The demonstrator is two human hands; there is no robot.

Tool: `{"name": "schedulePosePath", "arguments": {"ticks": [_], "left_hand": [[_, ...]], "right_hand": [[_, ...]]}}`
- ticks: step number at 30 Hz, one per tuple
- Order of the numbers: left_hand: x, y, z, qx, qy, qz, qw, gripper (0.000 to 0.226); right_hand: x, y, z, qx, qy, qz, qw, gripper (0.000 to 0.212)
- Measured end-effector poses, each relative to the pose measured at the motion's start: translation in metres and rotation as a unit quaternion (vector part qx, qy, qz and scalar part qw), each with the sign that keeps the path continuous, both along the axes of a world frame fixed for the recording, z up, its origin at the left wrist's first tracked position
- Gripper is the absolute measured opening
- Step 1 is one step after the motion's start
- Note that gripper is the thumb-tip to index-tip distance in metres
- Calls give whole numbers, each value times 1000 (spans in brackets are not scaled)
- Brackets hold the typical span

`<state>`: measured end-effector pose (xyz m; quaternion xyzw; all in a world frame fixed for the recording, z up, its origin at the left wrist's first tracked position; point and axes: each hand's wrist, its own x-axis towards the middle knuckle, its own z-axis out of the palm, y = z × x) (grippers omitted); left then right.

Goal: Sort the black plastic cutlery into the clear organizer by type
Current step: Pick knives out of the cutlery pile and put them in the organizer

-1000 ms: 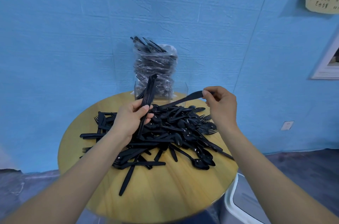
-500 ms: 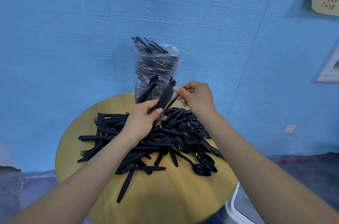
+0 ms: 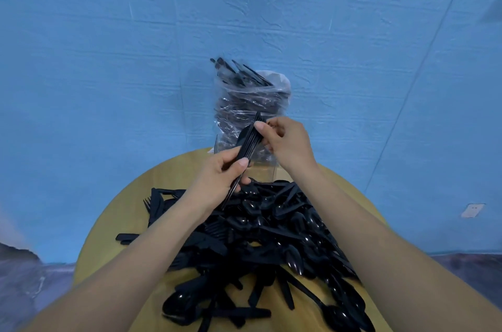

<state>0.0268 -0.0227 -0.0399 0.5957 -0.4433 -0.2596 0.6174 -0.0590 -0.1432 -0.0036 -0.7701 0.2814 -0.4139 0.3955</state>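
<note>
A heap of black plastic forks, spoons and knives (image 3: pixel 271 236) covers the round wooden table (image 3: pixel 108 231). My left hand (image 3: pixel 217 179) grips a stacked bundle of black cutlery (image 3: pixel 247 145) that points up and away. My right hand (image 3: pixel 285 141) pinches the upper end of that same bundle with thumb and fingers. Behind the hands stands the clear organizer (image 3: pixel 269 166), which holds a clear plastic bag (image 3: pixel 250 103) stuffed with black cutlery. The organizer's compartments are hard to make out.
A blue wall (image 3: pixel 135 60) rises right behind the table. A white socket (image 3: pixel 472 209) sits low on the wall at the right. Grey floor (image 3: pixel 27 277) shows to both sides below the table edge.
My right hand carried a single black piece leftwards and joined it to the bundle in my left hand. Both hands now hold the bundle together, raised before the organizer. The camera tilted down and closer.
</note>
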Motion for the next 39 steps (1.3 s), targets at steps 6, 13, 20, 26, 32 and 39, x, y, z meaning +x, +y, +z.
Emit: {"name": "schedulePosePath", "arguments": {"ticks": [6, 13, 20, 26, 32, 39], "left_hand": [[27, -31, 0, -36, -37, 26, 998, 27], [64, -70, 21, -46, -152, 40, 987, 33], [92, -101, 11, -7, -267, 124, 956, 35], [107, -89, -36, 68, -280, 171, 942, 31], [108, -83, -47, 55, -296, 179, 937, 20], [100, -79, -43, 96, -337, 175, 920, 23]], "right_hand": [[41, -20, 10, 2, 52, 21, 998, 37], [73, -60, 28, -41, 63, 3, 997, 31], [85, -90, 31, -92, 23, -79, 992, 21], [87, -98, 9, -134, -10, -83, 987, 20], [94, -84, -22, -218, 81, 23, 972, 19], [91, -75, -20, -219, 320, 29, 921, 44]]}}
